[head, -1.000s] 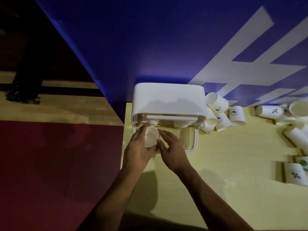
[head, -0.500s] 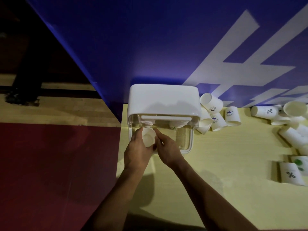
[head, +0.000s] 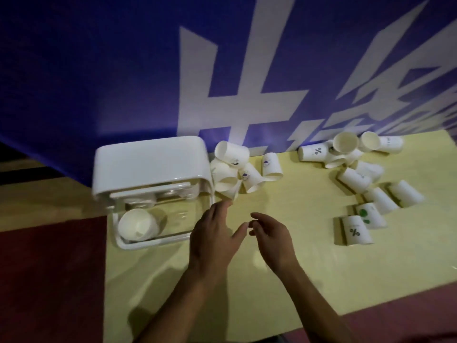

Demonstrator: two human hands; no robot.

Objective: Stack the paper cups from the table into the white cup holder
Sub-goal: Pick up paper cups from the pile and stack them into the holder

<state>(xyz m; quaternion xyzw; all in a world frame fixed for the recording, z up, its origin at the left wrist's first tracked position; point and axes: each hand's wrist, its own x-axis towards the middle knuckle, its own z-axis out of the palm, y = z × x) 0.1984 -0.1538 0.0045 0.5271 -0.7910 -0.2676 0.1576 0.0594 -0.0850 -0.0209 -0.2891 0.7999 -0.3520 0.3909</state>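
Observation:
The white cup holder (head: 150, 164) stands at the table's left end, its clear front tray facing me. One paper cup (head: 137, 225) lies on its side in the left of that tray. My left hand (head: 214, 235) hovers just right of the holder with straight fingers, empty. My right hand (head: 270, 233) hangs beside it, fingers loosely curled, holding nothing. A heap of paper cups (head: 237, 169) lies against the holder's right side, near my left fingertips. More paper cups (head: 358, 174) are scattered at the right.
The yellow table (head: 284, 273) meets a blue banner wall (head: 123, 70) at the back. Left of the table's edge the floor is red (head: 49, 280). A cup with a percent mark (head: 356, 231) lies nearest my right hand.
Both hands have left the holder's tray and moved right over the table. The cup they held now lies in the tray. The view has swung to the right.

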